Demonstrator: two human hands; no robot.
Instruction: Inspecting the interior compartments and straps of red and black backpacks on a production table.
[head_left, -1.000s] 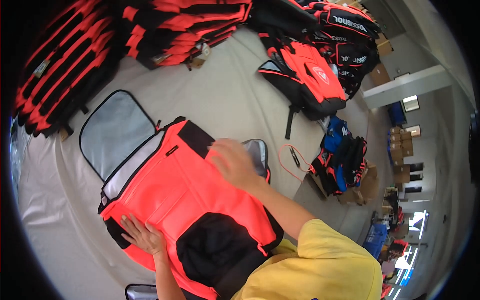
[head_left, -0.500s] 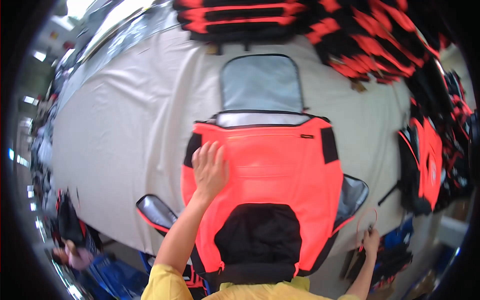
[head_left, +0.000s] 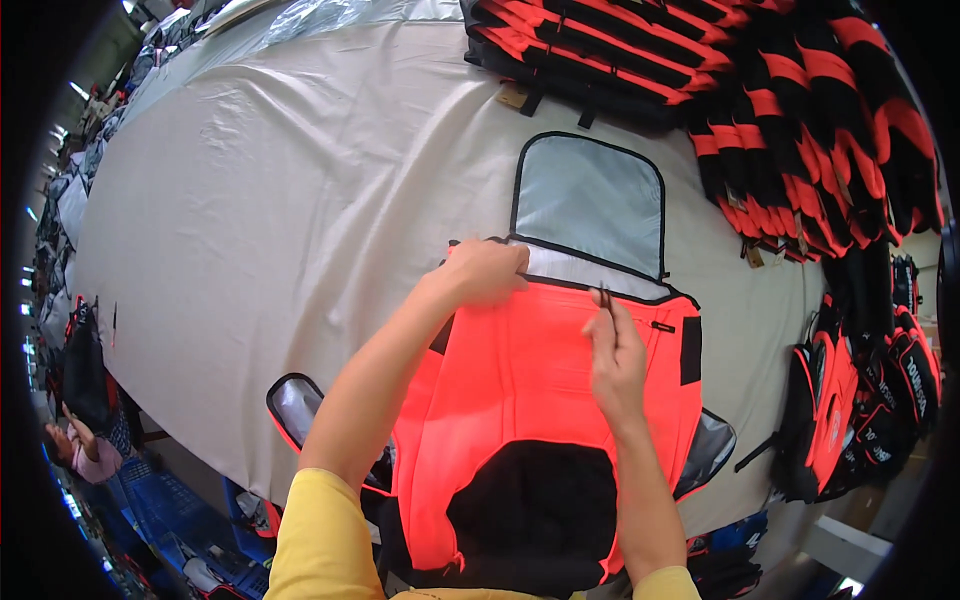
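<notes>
A bright orange and black bag (head_left: 500,350) lies flat on the cloth-covered table in front of me. Its silver-lined top flap (head_left: 590,200) is folded back away from me, baring the pale lining at the opening. My left hand (head_left: 485,272) is closed on the left part of the opening's black-bound edge, the fingers curled over it. Over the upper right of the orange panel is my right hand (head_left: 617,350), pinching a small dark pointed tool (head_left: 604,298) close to the same edge. The tool's exact kind is too small to tell.
Stacked orange and black bags (head_left: 600,55) lie at the far side, with a further heap (head_left: 790,140) at far right. More bags (head_left: 830,390) hang or stand at the right edge. Another person (head_left: 85,450) is at lower left, near blue crates (head_left: 165,510).
My left hand has moved from the orange panel up to the opening's edge and closed. My right hand has come in from the lower right with the small tool. The view has turned.
</notes>
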